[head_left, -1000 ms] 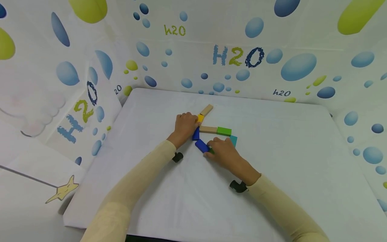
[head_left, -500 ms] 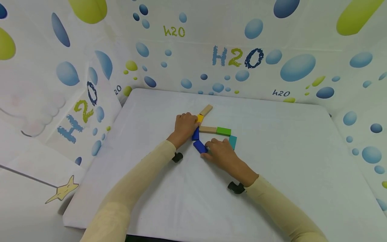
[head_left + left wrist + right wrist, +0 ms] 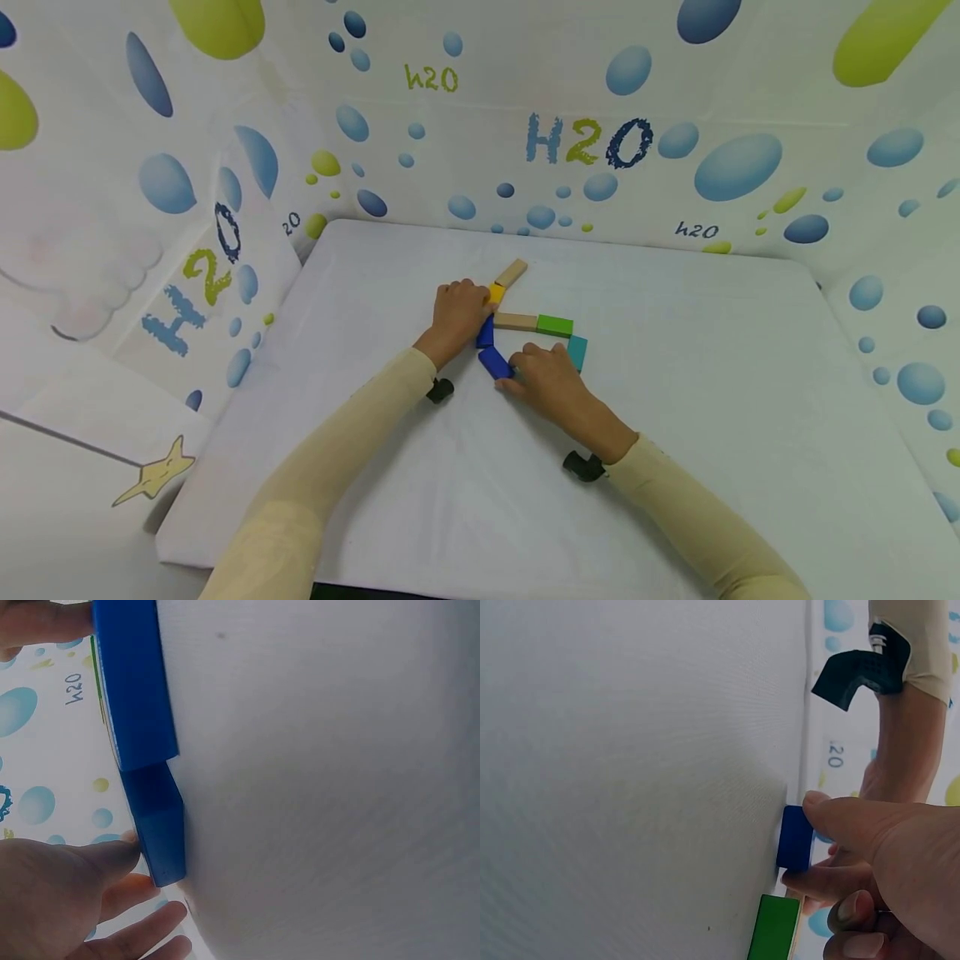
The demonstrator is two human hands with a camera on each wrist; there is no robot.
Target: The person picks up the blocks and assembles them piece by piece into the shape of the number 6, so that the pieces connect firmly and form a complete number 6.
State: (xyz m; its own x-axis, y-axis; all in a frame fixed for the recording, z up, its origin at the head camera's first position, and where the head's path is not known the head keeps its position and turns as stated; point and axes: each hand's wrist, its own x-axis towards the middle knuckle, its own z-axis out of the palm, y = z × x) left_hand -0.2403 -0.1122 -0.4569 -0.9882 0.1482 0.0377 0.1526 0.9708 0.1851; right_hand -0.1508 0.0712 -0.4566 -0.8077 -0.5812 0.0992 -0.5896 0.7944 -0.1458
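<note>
My left hand (image 3: 461,317) pinches the upper blue block (image 3: 485,332), its thumb and a finger at the block's far end in the left wrist view. With thumb and index finger, my right hand (image 3: 551,379) pinches the lower blue block (image 3: 495,363) on the table. The two blue blocks meet at an angle, end to end, in the left wrist view. A green block (image 3: 775,928) lies just beyond the held blue block in the right wrist view; my right hand hides it in the head view.
From the upper blue block run a yellow block (image 3: 497,293) and a plain wooden block (image 3: 513,272). Another wooden block (image 3: 516,322), a bright green block (image 3: 555,326) and a teal block (image 3: 577,353) curve round to the right. White cloth covers the table (image 3: 712,358).
My right hand has slid slightly left with the lower blue block, bringing it up against the upper one. The green block beside it has gone out of sight. My left hand stays put.
</note>
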